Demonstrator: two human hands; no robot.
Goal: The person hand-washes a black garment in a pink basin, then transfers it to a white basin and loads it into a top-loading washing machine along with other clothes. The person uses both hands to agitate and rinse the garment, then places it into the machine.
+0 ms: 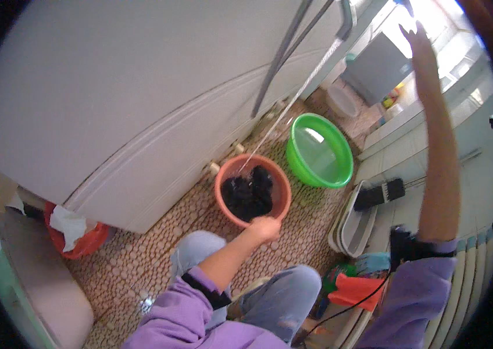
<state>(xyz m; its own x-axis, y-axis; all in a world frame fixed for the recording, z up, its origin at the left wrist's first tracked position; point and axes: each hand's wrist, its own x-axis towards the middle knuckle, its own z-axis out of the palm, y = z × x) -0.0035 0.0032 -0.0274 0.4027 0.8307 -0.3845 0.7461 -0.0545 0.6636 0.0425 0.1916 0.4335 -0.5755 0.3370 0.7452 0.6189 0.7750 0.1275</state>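
And the left hand [265, 229] reaches down, its grip curled closed over the near rim of the round orange basin [283, 187], out on the pebble-patterned floor [142, 256]! Up goes the right arm, stretched high, the right hand [416, 39] with fingers parted; glare hides any contact. Water [316, 70] slants in a thin stream onto dark, bunched cloth [249, 200]; a glossy green basin [300, 166] stands just beside.

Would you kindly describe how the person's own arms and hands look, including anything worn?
The left sleeve is purple and bunched, with a black band at its end; the right sleeve is purple too, also with black near its end. Beyond them both forearms are bare. The left hand and right hand wear no gloves.
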